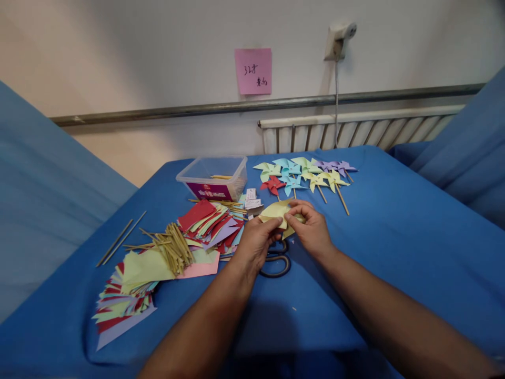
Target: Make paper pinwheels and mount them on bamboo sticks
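Observation:
A sheet of pale yellow paper [276, 210], partly folded into curved flaps, is held up between both hands above the table. My left hand [258, 237] pinches its left side, thumb on top. Gripping the right side with thumb and fingers is my right hand [310, 223]. Under my left hand lie scissors [278, 267] with dark handles, their blades mostly hidden. Finished paper pinwheels [292, 184] on sticks, in red, blue, green, yellow and purple, lie just beyond my hands.
Left of my hands are coloured paper stacks [213, 223], a bundle of thin sticks [173, 250] and a fanned paper pile [126, 308]. Behind them stands a clear plastic box [213, 179]. Two long rods [120, 242] lie far left on the blue cloth [394, 252].

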### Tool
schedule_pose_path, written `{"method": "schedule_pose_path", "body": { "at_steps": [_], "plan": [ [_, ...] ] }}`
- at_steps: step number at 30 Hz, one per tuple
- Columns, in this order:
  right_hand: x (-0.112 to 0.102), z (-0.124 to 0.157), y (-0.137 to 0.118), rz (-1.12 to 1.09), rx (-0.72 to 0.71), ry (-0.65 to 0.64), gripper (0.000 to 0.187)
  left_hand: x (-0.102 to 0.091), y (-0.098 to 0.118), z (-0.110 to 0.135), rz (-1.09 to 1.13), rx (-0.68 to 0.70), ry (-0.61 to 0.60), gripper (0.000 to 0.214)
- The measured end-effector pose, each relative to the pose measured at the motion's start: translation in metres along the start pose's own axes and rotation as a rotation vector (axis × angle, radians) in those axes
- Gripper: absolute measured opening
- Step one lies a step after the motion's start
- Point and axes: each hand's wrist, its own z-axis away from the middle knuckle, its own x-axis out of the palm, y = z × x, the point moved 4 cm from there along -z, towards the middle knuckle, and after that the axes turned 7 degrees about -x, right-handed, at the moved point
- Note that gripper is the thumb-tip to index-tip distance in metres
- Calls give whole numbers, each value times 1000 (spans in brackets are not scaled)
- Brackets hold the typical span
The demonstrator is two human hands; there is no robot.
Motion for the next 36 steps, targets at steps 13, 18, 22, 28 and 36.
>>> {"method": "schedule_pose_path", "body": {
  "at_steps": [13,18,22,28,36],
  "plan": [
    [-6,-4,10,-305,309,134,43,-1,3,-4,-96,66,45,35],
    [-3,-7,5,-403,414,-25,49,-3,5,-6,-145,104,48,35],
    [-1,-6,3,-389,424,-106,47,-4,4,-9,-214,87,17,35],
    [-1,-7,11,-311,413,-114,42,-6,0,-12,-251,44,-19,41],
    [7,4,13,-533,498,19,43,-4,3,-7,-203,68,30,27]
  ]
}}
